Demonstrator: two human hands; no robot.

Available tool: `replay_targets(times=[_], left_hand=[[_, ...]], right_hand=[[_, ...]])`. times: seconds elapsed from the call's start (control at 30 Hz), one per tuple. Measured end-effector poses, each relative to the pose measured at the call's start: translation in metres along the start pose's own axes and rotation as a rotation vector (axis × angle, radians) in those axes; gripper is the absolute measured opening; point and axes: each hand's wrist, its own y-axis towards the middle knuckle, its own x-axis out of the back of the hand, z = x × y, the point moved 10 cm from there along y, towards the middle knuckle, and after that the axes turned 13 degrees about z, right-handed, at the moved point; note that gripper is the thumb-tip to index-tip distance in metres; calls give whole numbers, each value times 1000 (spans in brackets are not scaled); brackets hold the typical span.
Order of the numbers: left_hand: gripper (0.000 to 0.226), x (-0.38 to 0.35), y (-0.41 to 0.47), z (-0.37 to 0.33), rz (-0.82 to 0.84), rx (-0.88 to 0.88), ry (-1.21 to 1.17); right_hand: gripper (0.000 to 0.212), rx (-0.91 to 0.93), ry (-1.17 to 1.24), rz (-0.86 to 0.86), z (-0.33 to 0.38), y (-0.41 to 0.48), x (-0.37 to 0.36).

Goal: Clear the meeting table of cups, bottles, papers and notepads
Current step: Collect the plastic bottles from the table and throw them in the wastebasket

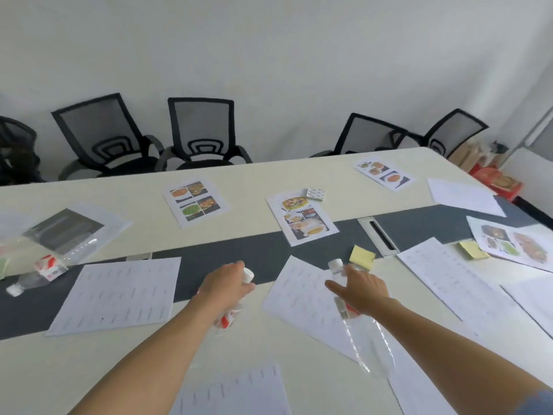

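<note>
- Left hand [223,284]: fingers wrapped around a clear bottle [232,314] with a white cap, centre frame, at the near edge of the dark strip [263,253].
- Right hand [363,290]: fingers spread over a second bottle [359,330] lying on a printed sheet [302,298]; can't tell if gripped.
- Third bottle [36,274] lies on its side far left.
- Yellow notepads [362,256] just beyond right hand.
- Papers scattered across the bench [254,175]; bare patch at lower centre.
- Chairs [203,136] line the far edge.

I see 3 clear bottles with white caps and red labels: bottle one [230,313] and bottle two [359,330] near me, bottle three [39,272] lying far left; printed papers [116,295] and yellow notepads [361,256] scattered flat.
</note>
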Motion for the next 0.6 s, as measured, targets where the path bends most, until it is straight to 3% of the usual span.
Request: replay_targets(times=[0.23, 0.47, 0.6], left_hand=[[54, 38, -46, -190, -118, -279, 56], [56, 20, -104, -368, -101, -488, 138], [55, -7, -127, -460, -40, -579, 106]], right_hand=[[51, -132, 103, -268, -135, -103, 84], [52, -302, 253, -479, -289, -219, 123], [47, -408, 312, -514, -373, -280, 122]])
